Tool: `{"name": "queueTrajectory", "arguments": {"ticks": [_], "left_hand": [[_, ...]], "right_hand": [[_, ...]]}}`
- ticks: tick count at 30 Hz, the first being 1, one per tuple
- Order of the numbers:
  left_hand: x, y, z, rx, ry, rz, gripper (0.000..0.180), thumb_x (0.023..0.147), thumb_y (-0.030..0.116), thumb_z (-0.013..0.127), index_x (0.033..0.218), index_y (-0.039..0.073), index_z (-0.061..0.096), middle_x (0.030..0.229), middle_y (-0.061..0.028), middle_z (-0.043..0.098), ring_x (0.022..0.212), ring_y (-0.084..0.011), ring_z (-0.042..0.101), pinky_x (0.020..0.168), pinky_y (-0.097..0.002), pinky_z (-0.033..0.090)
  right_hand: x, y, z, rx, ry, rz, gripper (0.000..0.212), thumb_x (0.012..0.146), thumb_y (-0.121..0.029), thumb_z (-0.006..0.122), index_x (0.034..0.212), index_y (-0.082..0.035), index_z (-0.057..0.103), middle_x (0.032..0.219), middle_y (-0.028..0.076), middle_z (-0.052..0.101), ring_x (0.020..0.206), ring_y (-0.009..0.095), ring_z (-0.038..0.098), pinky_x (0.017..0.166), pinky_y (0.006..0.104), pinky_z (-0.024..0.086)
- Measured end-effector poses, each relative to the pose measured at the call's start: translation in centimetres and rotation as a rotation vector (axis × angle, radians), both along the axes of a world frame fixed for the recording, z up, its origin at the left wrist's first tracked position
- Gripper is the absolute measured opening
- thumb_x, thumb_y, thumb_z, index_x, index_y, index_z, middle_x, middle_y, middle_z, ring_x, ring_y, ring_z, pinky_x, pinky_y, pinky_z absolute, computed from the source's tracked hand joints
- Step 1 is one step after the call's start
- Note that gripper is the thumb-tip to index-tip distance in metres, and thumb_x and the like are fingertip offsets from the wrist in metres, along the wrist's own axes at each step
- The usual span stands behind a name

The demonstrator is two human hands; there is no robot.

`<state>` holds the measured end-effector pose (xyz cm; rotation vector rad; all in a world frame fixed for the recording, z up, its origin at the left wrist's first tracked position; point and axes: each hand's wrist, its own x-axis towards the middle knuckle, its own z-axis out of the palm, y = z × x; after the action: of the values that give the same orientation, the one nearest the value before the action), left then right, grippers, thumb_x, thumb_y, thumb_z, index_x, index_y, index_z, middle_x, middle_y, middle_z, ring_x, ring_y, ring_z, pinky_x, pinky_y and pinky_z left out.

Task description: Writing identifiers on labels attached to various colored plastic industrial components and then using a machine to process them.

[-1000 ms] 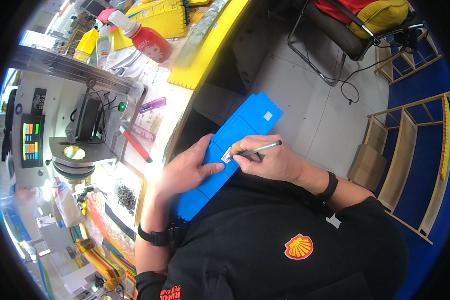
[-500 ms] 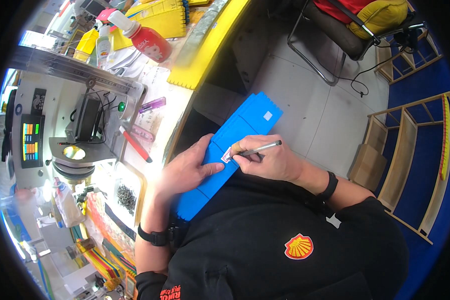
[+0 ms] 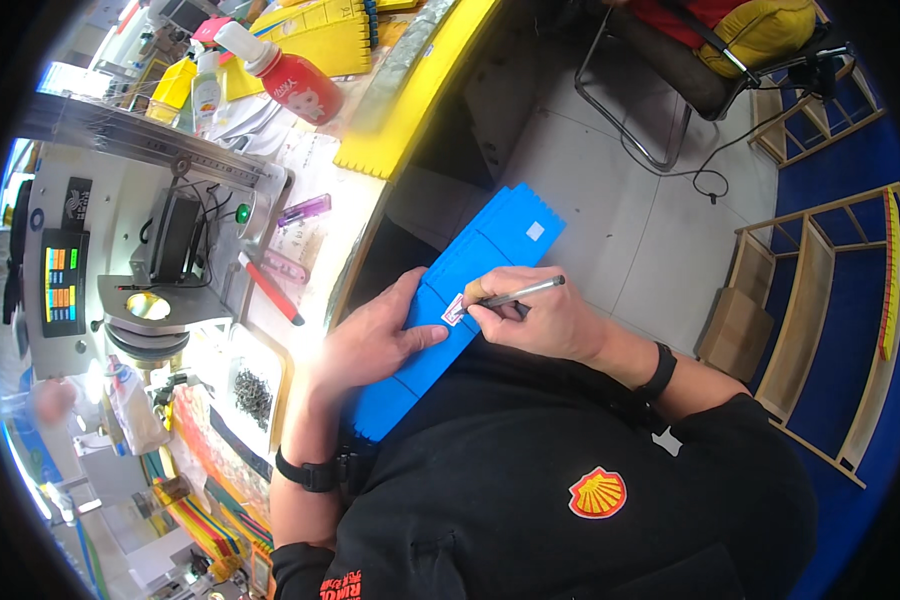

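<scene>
A long blue panel [image 3: 490, 240] with notched edges and dark cross lines lies slanted across my lap, tilted toward the upper right. My left hand [image 3: 375, 335] grips its left edge, with the thumb pressed flat on top. Between the fingers of my right hand [image 3: 540, 320] is a pen [image 3: 520, 293] with a silver-grey barrel. Its tip meets or hovers just over a small white label [image 3: 453, 311] with red marks, stuck mid-panel; the fingers partly cover that spot. A second, plain white sticker [image 3: 535, 231] sits near the panel's far end.
On the bench to the left are a machine with a screen [image 3: 65, 282], a red-handled tool [image 3: 270, 288], a purple cutter [image 3: 305, 210], a tray of dark bits [image 3: 253, 395] and a red bottle [image 3: 305, 88]. A chair [image 3: 670, 60] and wooden racks [image 3: 800, 330] stand right.
My right hand and the pen have shifted very slightly over the label, showing more of it. The cable by the chair has moved. A blurred pinkish shape at the far left shows more clearly.
</scene>
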<state>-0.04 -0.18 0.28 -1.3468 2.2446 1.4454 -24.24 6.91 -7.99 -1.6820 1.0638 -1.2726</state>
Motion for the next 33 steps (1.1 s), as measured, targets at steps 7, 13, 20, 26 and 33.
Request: {"name": "queueTrajectory", "arguments": {"ticks": [7,13,20,26,33], "left_hand": [[-0.03,0.02,-0.05,-0.001,-0.011,0.003,0.083,0.105,0.037,0.076,0.164,-0.003,0.035,0.141,-0.0294,0.067,0.13,-0.0355,0.068,0.11,-0.0434,0.052],[0.1,0.0,-0.24,-0.003,-0.018,0.004,0.082,0.105,0.037,0.076,0.164,-0.003,0.035,0.141,-0.0293,0.066,0.13,-0.0354,0.068,0.11,-0.0431,0.052],[0.0,-0.05,-0.22,0.003,-0.019,0.007,0.081,0.105,0.036,0.076,0.163,-0.003,0.036,0.141,-0.0285,0.066,0.13,-0.0343,0.068,0.11,-0.043,0.052],[-0.09,-0.16,-0.13,0.025,-0.009,0.006,0.082,0.105,0.037,0.076,0.164,-0.004,0.035,0.142,-0.0285,0.066,0.131,-0.034,0.067,0.111,-0.0428,0.052],[-0.01,0.21,-0.08,0.016,-0.013,0.012,0.082,0.105,0.036,0.076,0.164,-0.004,0.035,0.141,-0.0281,0.067,0.131,-0.0337,0.067,0.111,-0.0427,0.052]], "right_hand": [[-0.05,-0.07,-0.14,0.001,0.001,0.006,0.011,0.092,-0.005,0.081,0.102,-0.005,0.078,0.087,0.005,0.077,0.059,0.012,0.062,0.056,0.0285,0.049],[0.04,-0.05,-0.24,-0.002,0.006,0.018,0.011,0.092,-0.006,0.081,0.102,-0.005,0.077,0.087,0.005,0.077,0.059,0.012,0.062,0.056,0.0286,0.049],[-0.2,-0.13,-0.03,0.037,0.0,0.016,0.011,0.092,-0.005,0.08,0.103,-0.005,0.077,0.088,0.005,0.077,0.061,0.012,0.064,0.057,0.0283,0.05],[-0.19,-0.24,-0.1,0.019,-0.005,0.006,0.011,0.092,-0.004,0.079,0.103,-0.004,0.077,0.089,0.006,0.078,0.062,0.011,0.064,0.058,0.0283,0.051],[-0.14,0.0,-0.05,0.019,-0.019,0.001,0.01,0.092,-0.003,0.079,0.102,-0.003,0.078,0.089,0.006,0.078,0.063,0.011,0.064,0.058,0.0277,0.051]]}}
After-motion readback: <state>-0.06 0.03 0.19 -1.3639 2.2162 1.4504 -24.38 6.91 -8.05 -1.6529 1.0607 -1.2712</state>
